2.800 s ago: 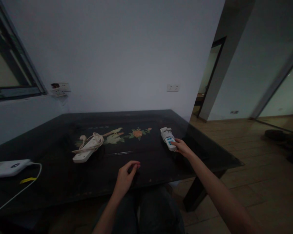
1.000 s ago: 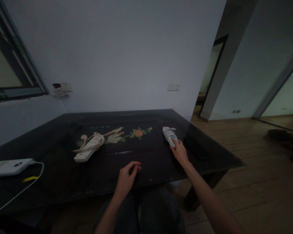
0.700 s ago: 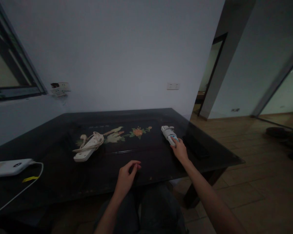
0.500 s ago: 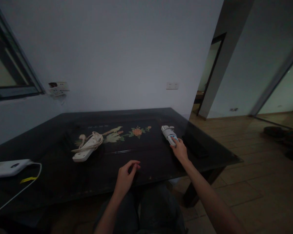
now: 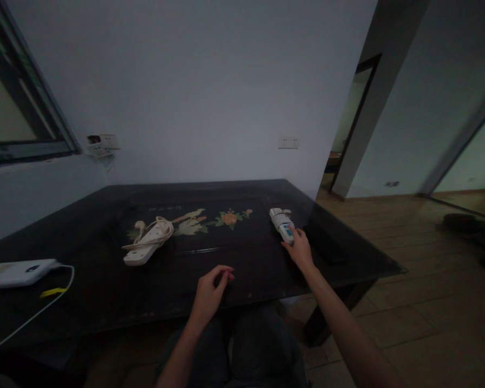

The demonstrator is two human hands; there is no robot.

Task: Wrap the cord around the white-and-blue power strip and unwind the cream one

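My right hand (image 5: pixel 298 250) reaches out over the dark table (image 5: pixel 105 285) and closes on the near end of a white device with blue buttons (image 5: pixel 281 220), which lies flat near the table's right side. My left hand (image 5: pixel 210 293) rests at the table's front edge. Its fingers are curled, with thumb and fingertips drawn together, and nothing shows in them. A cream power strip (image 5: pixel 147 245) with its cord wound round it lies to the left, beside the table's floral inlay (image 5: pixel 210 220).
A white box (image 5: pixel 16 272) with a white cable (image 5: pixel 36 315) and a yellow tag (image 5: pixel 52 292) sits at the far left. Just right of my right hand lies a dark flat object (image 5: pixel 325 245). Wall sockets (image 5: pixel 288 143) are behind the table, and wooden floor (image 5: pixel 428 302) lies to the right.
My right hand has shifted from touching the white device's near end with its fingertips to closing over it. The device has turned slightly. My left hand has stayed put.
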